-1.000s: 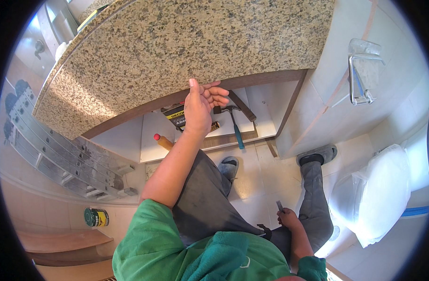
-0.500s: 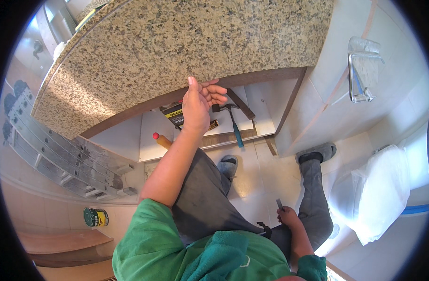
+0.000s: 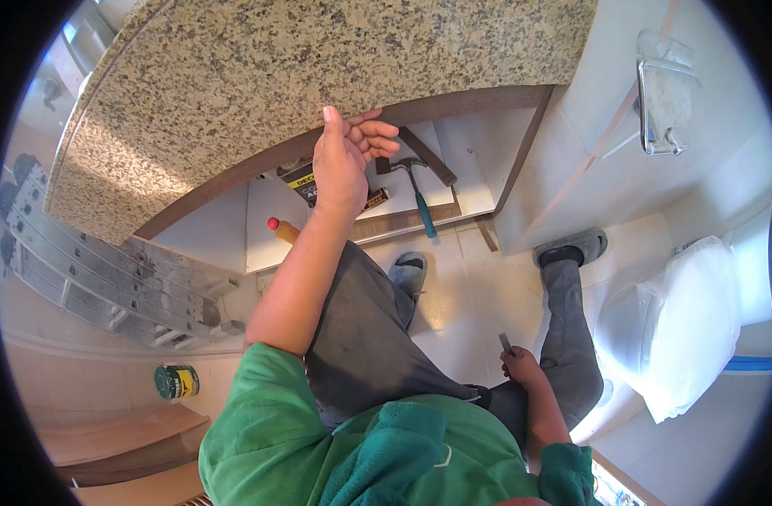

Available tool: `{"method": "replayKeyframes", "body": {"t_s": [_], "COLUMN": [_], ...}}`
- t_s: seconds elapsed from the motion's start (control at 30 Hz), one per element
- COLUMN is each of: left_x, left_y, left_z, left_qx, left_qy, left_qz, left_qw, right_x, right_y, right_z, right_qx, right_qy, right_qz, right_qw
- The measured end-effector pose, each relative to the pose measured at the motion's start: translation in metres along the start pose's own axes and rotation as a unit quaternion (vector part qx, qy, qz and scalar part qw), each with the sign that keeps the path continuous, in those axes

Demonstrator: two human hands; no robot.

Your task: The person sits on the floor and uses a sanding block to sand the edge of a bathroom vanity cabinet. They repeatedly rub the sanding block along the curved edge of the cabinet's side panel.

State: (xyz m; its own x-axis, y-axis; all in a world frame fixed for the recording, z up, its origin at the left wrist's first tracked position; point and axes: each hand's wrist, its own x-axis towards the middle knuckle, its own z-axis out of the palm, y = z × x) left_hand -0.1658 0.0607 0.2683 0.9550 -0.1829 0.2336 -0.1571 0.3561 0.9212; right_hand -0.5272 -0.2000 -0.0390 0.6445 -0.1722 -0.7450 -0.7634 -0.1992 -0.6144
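My left hand (image 3: 345, 164) is raised at the front edge of the speckled granite countertop (image 3: 318, 59), thumb up and fingers apart, holding nothing. Its fingertips overlap the brown wooden strip (image 3: 453, 103) under the stone; whether they touch it I cannot tell. Low by my right thigh, my right hand (image 3: 523, 368) is closed around a short, flat grey piece (image 3: 506, 343), its kind unclear. Beyond my left hand, inside the open cabinet, lie a claw hammer (image 3: 424, 212) with a teal handle and a dark, flat bar (image 3: 428, 156). My left hand partly hides a black-and-yellow can (image 3: 300, 181).
An orange bottle (image 3: 283, 229) with a red cap stands by my left forearm. A folded aluminium ladder (image 3: 107, 270) lies at the left, near a green can (image 3: 176, 382) and curved wooden panels (image 3: 116, 434). On the right are a white plastic bag (image 3: 690, 329) and a wall-mounted metal holder (image 3: 660, 105).
The view has shifted a little, so the counter and cabinet sit higher in the picture. My left hand stays by the counter edge, and my right hand keeps its hold.
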Motion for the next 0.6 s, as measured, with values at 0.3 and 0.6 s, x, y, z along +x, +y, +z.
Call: {"method": "replayKeyframes", "body": {"t_s": [0.3, 0.6], "left_x": [0.0012, 0.0019], "left_y": [-0.0016, -0.0027], "left_z": [-0.0016, -0.0013], "left_qx": [-0.005, -0.008], "left_qy": [-0.004, -0.001], "left_qz": [0.003, -0.001], "left_qw": [1.0, 1.0], "right_x": [0.004, -0.0002], "right_y": [0.0048, -0.0003], "right_z": [0.0002, -0.0004], "right_qx": [0.009, 0.007], "right_qy": [-0.007, -0.008], "right_qz": [0.006, 0.0], "right_qw": [1.0, 1.0]}}
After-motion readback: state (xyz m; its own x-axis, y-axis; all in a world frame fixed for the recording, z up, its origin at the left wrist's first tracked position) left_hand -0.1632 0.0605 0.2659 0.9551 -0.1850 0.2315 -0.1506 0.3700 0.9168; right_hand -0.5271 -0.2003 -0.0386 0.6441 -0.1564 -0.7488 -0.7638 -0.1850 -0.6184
